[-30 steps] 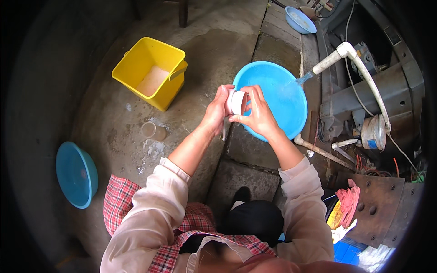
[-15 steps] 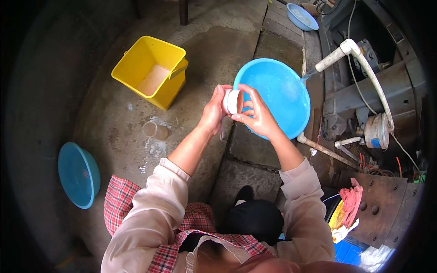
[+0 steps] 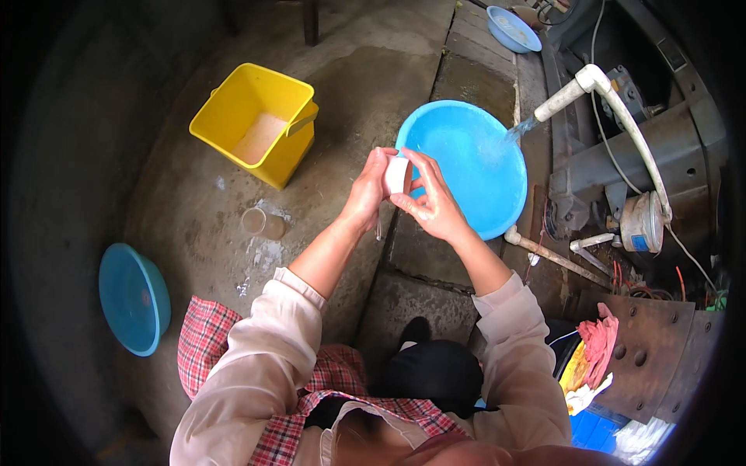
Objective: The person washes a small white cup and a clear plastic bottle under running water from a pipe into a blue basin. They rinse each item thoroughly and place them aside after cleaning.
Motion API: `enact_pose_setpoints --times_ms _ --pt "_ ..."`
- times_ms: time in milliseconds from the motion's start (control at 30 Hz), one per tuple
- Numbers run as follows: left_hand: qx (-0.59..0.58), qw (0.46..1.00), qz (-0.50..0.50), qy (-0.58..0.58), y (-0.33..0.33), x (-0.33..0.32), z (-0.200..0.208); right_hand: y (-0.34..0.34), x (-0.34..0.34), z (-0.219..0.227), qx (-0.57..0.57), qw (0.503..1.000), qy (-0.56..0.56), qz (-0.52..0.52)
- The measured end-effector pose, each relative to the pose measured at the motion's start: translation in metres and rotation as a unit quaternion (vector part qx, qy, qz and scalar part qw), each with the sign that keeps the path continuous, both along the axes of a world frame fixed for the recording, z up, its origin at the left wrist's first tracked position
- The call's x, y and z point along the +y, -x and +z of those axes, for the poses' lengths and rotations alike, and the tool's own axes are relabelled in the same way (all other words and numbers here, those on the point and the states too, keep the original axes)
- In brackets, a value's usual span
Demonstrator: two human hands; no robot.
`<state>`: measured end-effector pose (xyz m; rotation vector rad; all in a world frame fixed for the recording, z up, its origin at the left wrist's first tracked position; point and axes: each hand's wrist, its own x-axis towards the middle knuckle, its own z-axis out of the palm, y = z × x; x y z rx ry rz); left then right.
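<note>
A small white, slightly pink cup-shaped piece (image 3: 398,176) is held between my two hands, just past the near left rim of a blue basin (image 3: 420,128). My left hand (image 3: 365,190) wraps its left side, fingers closed round it. From the right, my right hand (image 3: 438,208) curves over the piece, with fingers at its upper edge and thumb at its lower edge. My fingers hide part of it, and its inside barely shows. Something thin and pale hangs under my left hand; I cannot make out what. Water pours from a white pipe (image 3: 571,92) into the basin.
A yellow bucket (image 3: 299,155) with pale pinkish contents stands at the far left. Nearer on the wet concrete are a clear cup (image 3: 263,224) and whitish splashes. A teal basin (image 3: 159,299) sits at left. Machinery, pipes and a metal plate (image 3: 649,349) line the right.
The white piece has turned, so its round opening, plain before, now hardly shows. My right hand has shifted slightly left around it. The water keeps running.
</note>
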<state>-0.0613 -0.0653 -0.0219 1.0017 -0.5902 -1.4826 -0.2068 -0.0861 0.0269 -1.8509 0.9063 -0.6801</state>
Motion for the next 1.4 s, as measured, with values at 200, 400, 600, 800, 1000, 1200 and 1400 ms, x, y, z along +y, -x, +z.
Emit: enact_pose_setpoints --times_ms 200,400,600,800,1000,1200,1400 --pt "-0.253 0.953 0.155 0.062 0.008 0.009 0.001 -0.018 0.011 -0.034 -0.105 0.99 -0.081 -0.045" --pt "-0.444 0.892 -0.019 0.085 -0.11 0.002 0.1 -0.062 -0.001 -0.043 -0.201 0.932 -0.269 0.139" --pt "-0.456 0.889 -0.041 0.032 -0.245 0.077 0.153 -0.168 0.042 -0.147 0.123 0.946 -0.076 0.291" --pt "-0.383 0.922 0.046 -0.026 -0.29 0.134 0.102 -0.251 0.073 -0.211 0.051 0.963 -0.071 0.255" --pt "-0.36 0.933 0.025 -0.001 -0.31 0.135 0.072 -0.233 0.079 -0.183 -0.033 0.953 -0.173 0.247" --pt "-0.244 0.969 0.029 0.0 -0.305 0.133 0.066 -0.062 -0.023 -0.089 -0.028 0.927 -0.365 0.079" --pt "-0.287 0.958 -0.026 -0.015 -0.268 0.108 0.063 0.133 -0.18 -0.035 -0.029 0.886 -0.295 -0.356"
